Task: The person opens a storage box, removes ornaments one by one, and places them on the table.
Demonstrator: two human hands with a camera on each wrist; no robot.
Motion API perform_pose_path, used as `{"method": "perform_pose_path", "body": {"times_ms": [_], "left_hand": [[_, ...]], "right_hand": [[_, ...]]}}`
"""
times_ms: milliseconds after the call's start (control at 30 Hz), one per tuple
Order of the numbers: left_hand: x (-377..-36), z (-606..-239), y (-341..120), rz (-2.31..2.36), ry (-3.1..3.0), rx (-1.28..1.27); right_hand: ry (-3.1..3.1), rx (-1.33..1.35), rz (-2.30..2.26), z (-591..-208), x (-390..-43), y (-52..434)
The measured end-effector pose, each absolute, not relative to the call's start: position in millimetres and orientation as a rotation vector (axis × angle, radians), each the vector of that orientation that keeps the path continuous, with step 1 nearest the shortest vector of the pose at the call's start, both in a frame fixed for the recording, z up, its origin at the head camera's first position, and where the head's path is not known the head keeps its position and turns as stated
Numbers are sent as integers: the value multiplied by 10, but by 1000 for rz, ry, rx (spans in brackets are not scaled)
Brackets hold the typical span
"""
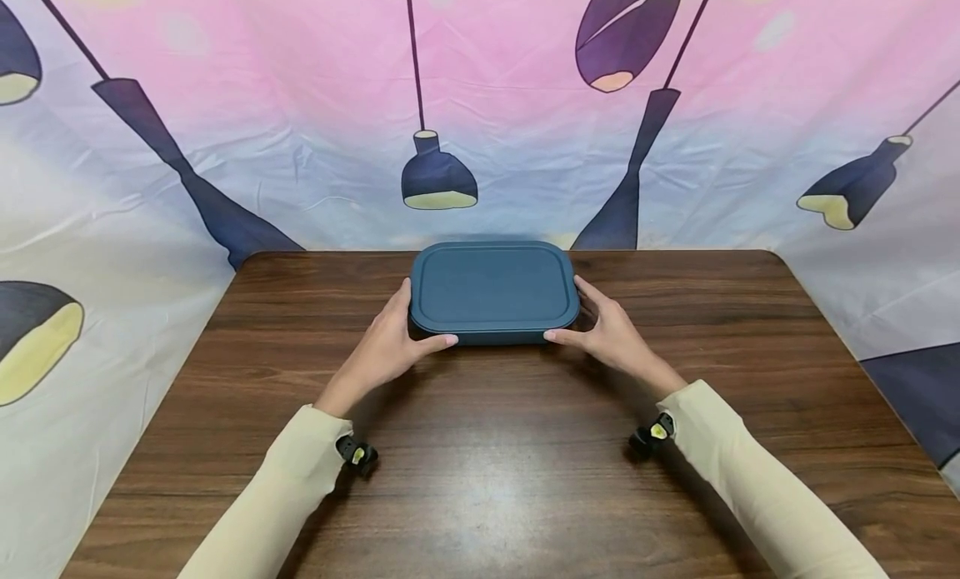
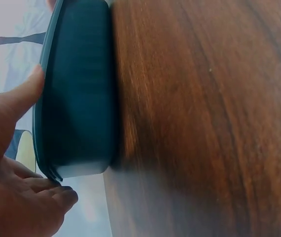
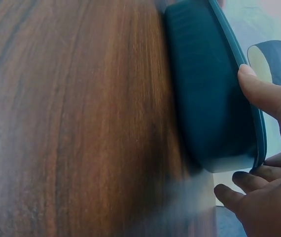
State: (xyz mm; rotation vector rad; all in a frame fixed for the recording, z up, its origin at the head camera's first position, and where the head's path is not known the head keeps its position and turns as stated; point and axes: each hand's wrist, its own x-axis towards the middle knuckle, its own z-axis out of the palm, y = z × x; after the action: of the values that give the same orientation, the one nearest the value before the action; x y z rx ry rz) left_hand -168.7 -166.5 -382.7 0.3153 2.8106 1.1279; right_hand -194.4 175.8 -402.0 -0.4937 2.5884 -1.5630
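A dark blue, rectangular lidded food container (image 1: 495, 286) with rounded corners is at the far edge of the table, its lid on top. My left hand (image 1: 384, 337) grips its left end, thumb on the near side and fingers along the end. Opposite it, my right hand (image 1: 613, 333) holds the right end in the same way. In the left wrist view the thumb presses the rim of the container (image 2: 79, 89), with the fingers around its corner. The right wrist view has the container's ribbed side (image 3: 209, 84) close over the wood, the thumb at its rim.
The brown wooden table (image 1: 480, 446) has rounded far corners. Right behind it hangs a pink, white and blue cloth (image 1: 315, 104) printed with dark lamps. Each wrist wears a small black strapped device, such as the one on the left wrist (image 1: 357, 455).
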Motion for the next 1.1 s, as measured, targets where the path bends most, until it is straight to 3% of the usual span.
{"method": "perform_pose_path", "body": {"times_ms": [1100], "left_hand": [[-1712, -3792, -1657, 1153, 2836, 324]], "right_hand": [[2691, -512, -1461, -3956, -1928, 1802]]}}
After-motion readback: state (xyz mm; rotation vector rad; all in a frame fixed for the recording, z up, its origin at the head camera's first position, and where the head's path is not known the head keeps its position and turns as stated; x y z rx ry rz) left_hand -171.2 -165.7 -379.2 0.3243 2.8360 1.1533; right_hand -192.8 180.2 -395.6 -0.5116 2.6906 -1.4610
